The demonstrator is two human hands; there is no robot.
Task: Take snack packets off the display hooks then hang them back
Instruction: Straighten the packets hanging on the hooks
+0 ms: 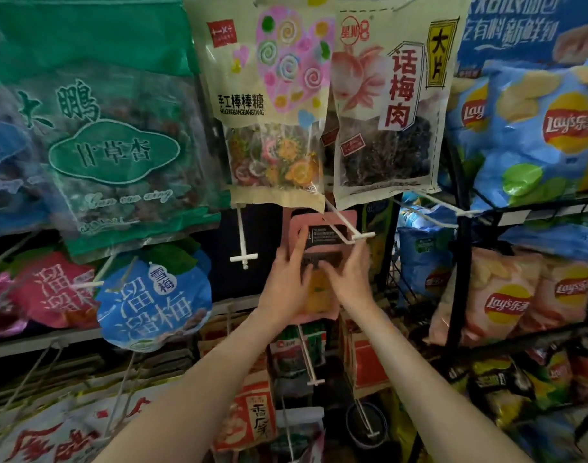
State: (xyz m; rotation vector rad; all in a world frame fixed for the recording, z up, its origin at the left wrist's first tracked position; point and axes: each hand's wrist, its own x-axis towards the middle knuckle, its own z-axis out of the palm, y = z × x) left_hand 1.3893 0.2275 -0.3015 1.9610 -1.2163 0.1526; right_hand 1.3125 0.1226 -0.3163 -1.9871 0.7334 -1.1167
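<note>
**At the middle hook, 2 hands are steadying 1 pink packet**

Below the upper row of bags, the left hand [285, 289] is clasping the packet [316, 235] by its left edge, fingers lying up the side and thumb crossing the front. The right hand [351, 282] is pinching the right side with curled fingers. Holding both edges is probably keeping the limp film flat and square, so its top can be lined up with the hook [362, 235].

That packet is sitting upright against the white wire, whose T-shaped tip is jutting out in front of its upper right corner. Whether the wire is passing through the hanging hole I cannot tell, so this could be lifting off or threading back on. Its face is looking smooth and pink, with a dark printed label and a yellow-orange patch lower down.

Just left, a bare hook [243, 259] is pointing down and forward. Overhead, a candy bag [272, 105] and a plum bag [386, 121] are hanging flat, both matte cream with clear windows. Puffy, glossy blue chip bags [546, 128] are crowding a dark rack to the right.
</note>
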